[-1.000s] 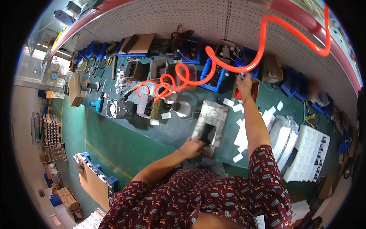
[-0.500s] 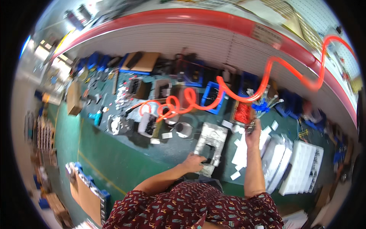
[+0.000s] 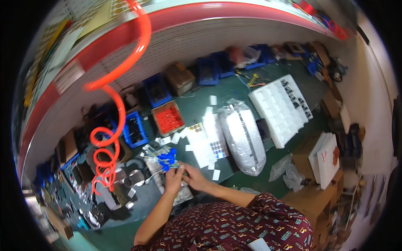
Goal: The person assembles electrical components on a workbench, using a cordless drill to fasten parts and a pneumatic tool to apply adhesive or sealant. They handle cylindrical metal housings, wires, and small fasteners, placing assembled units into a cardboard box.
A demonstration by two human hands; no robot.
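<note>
Both of my hands meet over the near edge of the bench, closed round a bundle of thin wires (image 3: pixel 168 160) with blue middles and white ends. My left hand (image 3: pixel 172 180) grips it from the left, thumb uppermost. From the right, my right hand (image 3: pixel 195 179) comes in with its fingers curled at the near end of the bundle, which the fingers partly hide. The blue parts and white tips fan out beyond my hands, away from me. Beneath them lies a pale, silvery wrapped block (image 3: pixel 182 195), partly covered by my hands and forearm.
A box of red parts (image 3: pixel 168 119) and blue bins (image 3: pixel 135 129) stand beyond. To the right are sticker sheets (image 3: pixel 200 146), a bubble-wrapped bundle (image 3: pixel 243 138) and a white foam tray (image 3: pixel 276 113) with black parts. An orange coiled hose (image 3: pixel 121 113) hangs at left.
The view has swung to the right. My left hand has left the silvery block and joined my right hand at the wire bundle, which has come nearer to me.
</note>
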